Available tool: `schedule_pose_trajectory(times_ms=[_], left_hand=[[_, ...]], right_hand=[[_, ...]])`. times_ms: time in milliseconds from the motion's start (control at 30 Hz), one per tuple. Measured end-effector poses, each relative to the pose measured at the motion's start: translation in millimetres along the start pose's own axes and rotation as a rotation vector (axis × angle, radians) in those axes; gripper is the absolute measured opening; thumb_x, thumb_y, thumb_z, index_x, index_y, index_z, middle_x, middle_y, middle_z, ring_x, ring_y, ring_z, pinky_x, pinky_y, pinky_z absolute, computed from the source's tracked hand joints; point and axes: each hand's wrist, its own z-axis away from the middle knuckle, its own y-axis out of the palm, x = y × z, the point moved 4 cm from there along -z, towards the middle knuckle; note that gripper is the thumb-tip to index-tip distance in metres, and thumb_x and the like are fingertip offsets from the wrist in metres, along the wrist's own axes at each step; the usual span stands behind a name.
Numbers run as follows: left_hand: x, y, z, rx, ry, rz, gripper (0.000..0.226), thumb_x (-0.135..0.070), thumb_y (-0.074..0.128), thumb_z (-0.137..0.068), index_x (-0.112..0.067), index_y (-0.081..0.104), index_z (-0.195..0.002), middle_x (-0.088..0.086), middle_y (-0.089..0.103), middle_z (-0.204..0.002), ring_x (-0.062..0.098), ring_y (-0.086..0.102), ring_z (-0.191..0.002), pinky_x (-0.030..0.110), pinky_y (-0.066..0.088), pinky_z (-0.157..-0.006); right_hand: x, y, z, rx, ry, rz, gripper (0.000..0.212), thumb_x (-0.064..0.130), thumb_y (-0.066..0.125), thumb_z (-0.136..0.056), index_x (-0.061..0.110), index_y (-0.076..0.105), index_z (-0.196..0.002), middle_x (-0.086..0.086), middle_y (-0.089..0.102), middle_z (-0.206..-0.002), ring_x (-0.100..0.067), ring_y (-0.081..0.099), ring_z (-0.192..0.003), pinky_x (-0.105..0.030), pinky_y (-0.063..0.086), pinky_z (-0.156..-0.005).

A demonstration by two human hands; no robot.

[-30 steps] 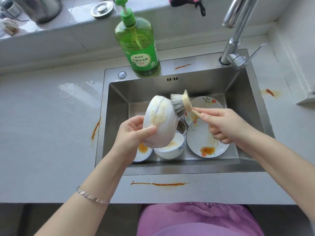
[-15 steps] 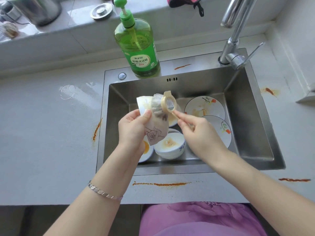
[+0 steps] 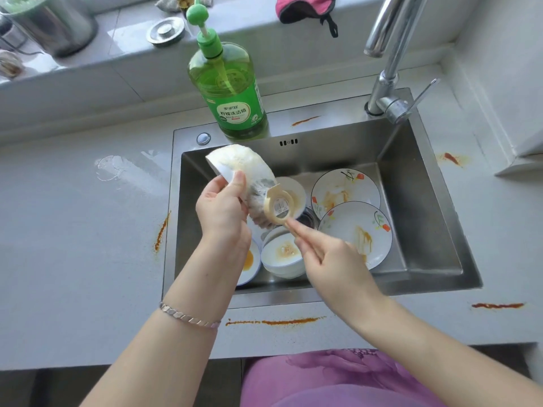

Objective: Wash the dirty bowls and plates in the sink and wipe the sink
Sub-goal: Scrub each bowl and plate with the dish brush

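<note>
Head view: above the steel sink (image 3: 426, 230), the left hand (image 3: 221, 210) holds a tilted, suds-smeared white ceramic bowl (image 3: 244, 163), with thumb and fingers curled on its rim. The right hand (image 3: 338, 265) pinches the thin handle of a round beige dish brush (image 3: 279, 205) between its fingers, bristles against the bowl. Stained flowered white plates (image 3: 345, 189) and smaller white bowls (image 3: 283, 257) lie in the basin below.

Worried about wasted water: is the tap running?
Off, it seems: no stream falls from the faucet spout into the sink.
</note>
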Motion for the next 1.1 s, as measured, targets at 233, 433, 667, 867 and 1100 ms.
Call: schedule_pose_trajectory(times_ms=[233, 433, 667, 867, 1100], left_hand=[[2.2, 9.8, 8.2, 0.022, 0.043, 0.130, 0.009, -0.002, 0.055, -0.091, -0.009, 0.059, -0.093, 0.003, 0.068, -0.082, 0.011, 0.067, -0.072, 0.026, 0.057, -0.075], [10.3, 7.1, 8.4, 0.004, 0.026, 0.135, 0.009, -0.001, 0.056, -0.090, -0.008, 0.058, -0.095, 0.002, 0.069, -0.079, 0.014, 0.067, -0.076, 0.025, 0.058, -0.073], [11.1, 3.7, 10.1, -0.023, 0.040, 0.145, 0.008, -0.002, 0.056, -0.090, -0.008, 0.059, -0.095, 0.003, 0.068, -0.081, 0.013, 0.067, -0.074, 0.025, 0.057, -0.073], [10.4, 2.3, 11.6, 0.000, 0.033, 0.165, 0.009, -0.004, 0.054, -0.091, -0.009, 0.059, -0.096, 0.007, 0.068, -0.089, 0.015, 0.067, -0.075, 0.028, 0.058, -0.076], [6.7, -22.1, 10.8, 0.302, -0.018, -0.021, 0.014, -0.007, 0.059, -0.084, -0.006, 0.062, -0.098, 0.010, 0.068, -0.092, 0.019, 0.068, -0.078, 0.031, 0.059, -0.068]], right_hand=[[1.8, -13.7, -22.7, -0.085, 0.045, -0.184, 0.037, 0.017, 0.043, -0.098, 0.034, 0.050, -0.130, 0.017, 0.039, -0.033, -0.006, 0.037, -0.036, -0.010, 0.026, -0.040], [-4.6, -12.2, -25.4, -0.079, 0.157, -0.326, 0.035, 0.014, 0.044, -0.098, 0.023, 0.052, -0.131, 0.031, 0.054, -0.051, 0.006, 0.055, -0.054, -0.007, 0.040, -0.049], [-13.9, -5.0, -13.6, -0.063, 0.233, -0.412, 0.035, 0.016, 0.044, -0.098, 0.029, 0.051, -0.129, 0.017, 0.036, -0.031, -0.008, 0.020, -0.042, -0.014, 0.021, -0.038], [-15.8, 2.9, -2.4, 0.004, 0.340, -0.638, 0.032, 0.020, 0.044, -0.098, 0.044, 0.054, -0.117, 0.013, 0.026, -0.040, -0.007, 0.016, -0.039, -0.015, 0.017, -0.034], [-50.2, -3.6, -1.2, 0.147, 0.719, -1.017, 0.025, 0.024, 0.042, -0.098, 0.037, 0.061, -0.110, 0.008, 0.019, -0.045, -0.001, 0.016, -0.032, -0.006, 0.012, -0.030]])
